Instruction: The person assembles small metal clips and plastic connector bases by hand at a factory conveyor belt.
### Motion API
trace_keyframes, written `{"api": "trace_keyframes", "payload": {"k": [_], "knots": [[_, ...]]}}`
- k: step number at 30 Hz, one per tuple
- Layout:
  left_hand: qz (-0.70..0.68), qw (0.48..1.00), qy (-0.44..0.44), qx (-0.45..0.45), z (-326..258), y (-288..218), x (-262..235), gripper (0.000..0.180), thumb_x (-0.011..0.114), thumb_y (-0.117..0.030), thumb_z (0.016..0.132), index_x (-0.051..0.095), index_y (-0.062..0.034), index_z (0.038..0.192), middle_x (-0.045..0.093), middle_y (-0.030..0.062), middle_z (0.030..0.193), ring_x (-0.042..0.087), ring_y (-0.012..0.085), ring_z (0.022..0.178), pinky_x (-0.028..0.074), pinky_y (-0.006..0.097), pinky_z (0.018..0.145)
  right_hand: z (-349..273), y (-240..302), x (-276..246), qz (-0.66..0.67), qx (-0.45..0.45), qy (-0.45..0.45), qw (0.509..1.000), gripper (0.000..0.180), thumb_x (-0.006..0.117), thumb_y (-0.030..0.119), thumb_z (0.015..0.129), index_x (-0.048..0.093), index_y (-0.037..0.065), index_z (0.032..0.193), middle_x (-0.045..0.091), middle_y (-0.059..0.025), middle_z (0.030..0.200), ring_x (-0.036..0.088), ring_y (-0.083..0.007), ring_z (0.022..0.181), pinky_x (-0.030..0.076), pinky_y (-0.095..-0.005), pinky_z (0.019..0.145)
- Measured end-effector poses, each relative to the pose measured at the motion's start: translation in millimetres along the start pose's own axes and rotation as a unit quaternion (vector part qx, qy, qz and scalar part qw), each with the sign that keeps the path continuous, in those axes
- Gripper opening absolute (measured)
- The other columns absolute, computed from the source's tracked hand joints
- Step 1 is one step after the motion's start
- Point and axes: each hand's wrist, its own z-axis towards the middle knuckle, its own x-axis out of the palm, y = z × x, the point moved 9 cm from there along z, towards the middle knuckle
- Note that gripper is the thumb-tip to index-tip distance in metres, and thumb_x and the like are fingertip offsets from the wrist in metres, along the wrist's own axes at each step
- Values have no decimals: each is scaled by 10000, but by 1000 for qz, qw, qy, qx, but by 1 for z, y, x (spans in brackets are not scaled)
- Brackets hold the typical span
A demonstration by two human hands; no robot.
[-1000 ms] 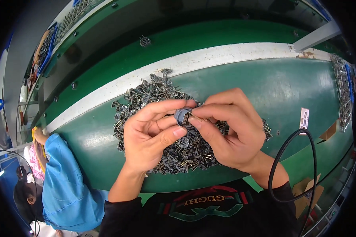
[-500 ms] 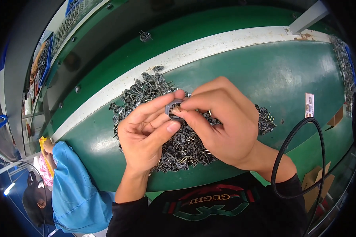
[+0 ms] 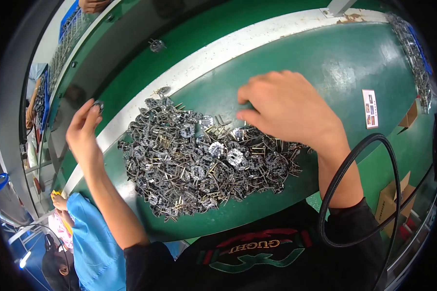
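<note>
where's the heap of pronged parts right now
In the head view, the heap lies mid-picture on the green table, between the white rail and the black shirt.

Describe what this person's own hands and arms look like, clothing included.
The left hand and right hand are bare, without gloves. Black sleeves leave the forearms uncovered and match a black shirt with red and green trim and gold lettering. A thick black cable loops across the right sleeve.
</note>
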Motion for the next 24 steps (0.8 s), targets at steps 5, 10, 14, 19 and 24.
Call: {"api": "trace_keyframes", "payload": {"k": [5, 10, 14, 19, 24], "knots": [[128, 991, -11, 23, 28, 57, 18, 254, 724, -143, 838, 719, 27, 1027, 720, 95, 885, 629, 120, 789, 484, 251, 747, -8, 9, 7, 20, -46, 27, 998, 89, 671, 131, 785, 637, 49, 783, 631, -145, 860, 631, -357, 786, 509, -454, 684], [179, 978, -86, 61, 28, 39, -2, 282, 685, -243, 858, 723, -53, 1063, 695, 115, 963, 588, 181, 749, 475, 297, 715, 0, 5, 13, 76, -7, 29, 997, 187, 637, 15, 796, 652, 30, 982, 580, -145, 821, 599, -350, 780, 476, -432, 676], [407, 902, -89, 112, 37, 64, -56, 399, 675, -254, 836, 660, -111, 1208, 659, 146, 1091, 568, 320, 987, 428, 408, 902, 13, 9, 0, 133, -23, -16, 991, 265, 577, -74, 780, 697, 39, 988, 577, -140, 828, 591, -339, 735, 472, -419, 649], [317, 946, -50, 46, 35, 70, -59, 309, 715, -174, 816, 705, -80, 1110, 680, 137, 977, 632, 287, 838, 499, 381, 804, 21, 8, -2, 243, 2, -57, 968, 167, 579, -65, 804, 689, 13, 902, 594, -98, 783, 595, -203, 627, 482, -298, 581], [11, 1000, 1, 17, 2, -13, -6, 288, 724, -46, 808, 696, -4, 1091, 677, 73, 822, 634, 119, 766, 516, 250, 690, 9, 27, -6, 354, -44, -47, 933, 128, 681, -68, 749, 671, -7, 861, 666, -67, 733, 595, -92, 561, 453, -224, 528]]}}
